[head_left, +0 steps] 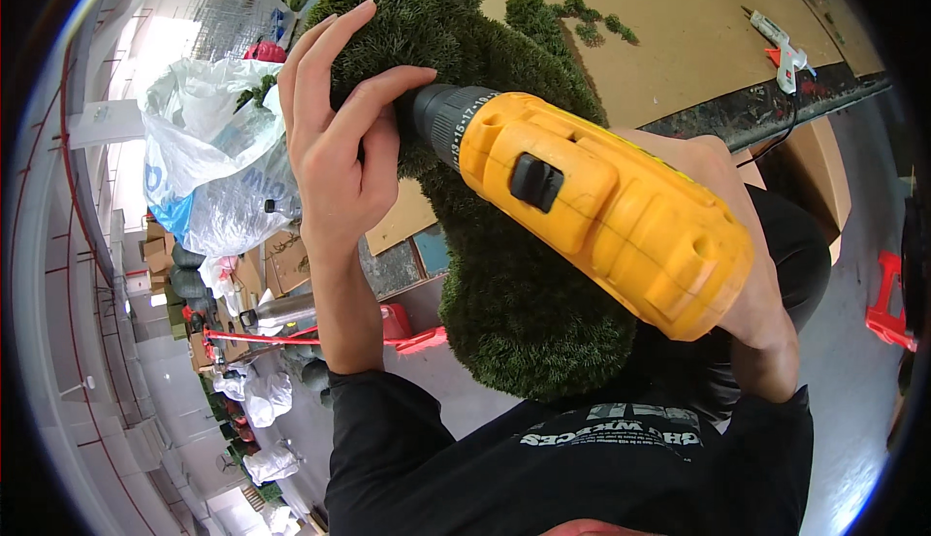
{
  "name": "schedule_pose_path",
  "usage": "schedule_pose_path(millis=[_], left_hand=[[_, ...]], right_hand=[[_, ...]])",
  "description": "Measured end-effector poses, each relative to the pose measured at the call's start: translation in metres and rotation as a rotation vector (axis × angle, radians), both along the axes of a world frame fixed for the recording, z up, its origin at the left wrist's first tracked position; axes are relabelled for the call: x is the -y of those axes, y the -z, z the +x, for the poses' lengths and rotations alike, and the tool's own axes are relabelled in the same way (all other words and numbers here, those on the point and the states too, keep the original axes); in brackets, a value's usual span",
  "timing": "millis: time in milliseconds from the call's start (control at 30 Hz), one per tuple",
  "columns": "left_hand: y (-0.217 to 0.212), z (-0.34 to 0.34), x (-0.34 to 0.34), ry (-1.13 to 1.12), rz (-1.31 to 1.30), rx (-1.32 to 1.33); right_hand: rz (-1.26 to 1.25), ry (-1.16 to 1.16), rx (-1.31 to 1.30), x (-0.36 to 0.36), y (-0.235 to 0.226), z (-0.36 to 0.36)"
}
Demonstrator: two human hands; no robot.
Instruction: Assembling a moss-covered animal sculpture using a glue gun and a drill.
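Note:
My right hand (722, 172) is wrapped around a yellow cordless drill (601, 211), its grip mostly hidden beneath the body. The drill's black chuck (451, 119) points to the upper left, into a dark green shape covered in artificial grass (533, 332). This shape runs from the worktable down over my lap. On its upper left side rests my left hand (339, 133), fingers stretched apart, one fingertip close to the chuck's front end. The drill's tip and whatever it meets are hidden by the chuck and fingers.
A brown worktable (669, 27) holds loose green tufts (582, 22) and a white glue gun (781, 51) with a cord. At left hangs a clear plastic bag (228, 158). Red stool-like frames (887, 303) stand on the floor at right and below the table.

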State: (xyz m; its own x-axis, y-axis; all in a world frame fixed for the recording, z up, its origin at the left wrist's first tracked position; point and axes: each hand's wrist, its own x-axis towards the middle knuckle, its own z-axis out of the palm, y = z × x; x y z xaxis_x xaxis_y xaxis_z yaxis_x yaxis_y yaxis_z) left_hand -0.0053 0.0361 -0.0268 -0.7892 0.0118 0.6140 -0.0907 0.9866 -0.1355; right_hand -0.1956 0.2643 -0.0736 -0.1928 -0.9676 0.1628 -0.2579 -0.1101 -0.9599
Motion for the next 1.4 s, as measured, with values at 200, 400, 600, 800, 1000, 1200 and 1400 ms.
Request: schedule_pose_path(millis=[200,400,600,800,1000,1200,1400], left_hand=[[0.001,0.002,0.000,-0.018,-0.003,-0.002],[0.002,-0.001,-0.001,-0.025,-0.004,0.003],[0.001,0.004,-0.002,-0.040,0.003,0.011],[0.001,0.001,-0.003,-0.033,0.001,0.009],[0.001,0.005,-0.006,-0.033,0.000,0.001],[0.000,-0.003,-0.010,-0.053,0.020,0.034],[-0.001,-0.010,-0.011,-0.094,0.028,0.051]], right_hand=[[-0.046,0.005,-0.063,0.004,0.003,-0.002],[0.014,-0.028,-0.101,0.002,-0.002,-0.006],[-0.159,0.048,0.087,-0.003,0.014,-0.002],[-0.188,0.334,-0.368,-0.043,0.041,0.002],[-0.032,0.268,-0.500,-0.093,0.052,-0.062],[-0.141,0.788,0.045,0.017,0.074,-0.116],[-0.569,0.761,0.057,0.123,0.180,-0.232]])
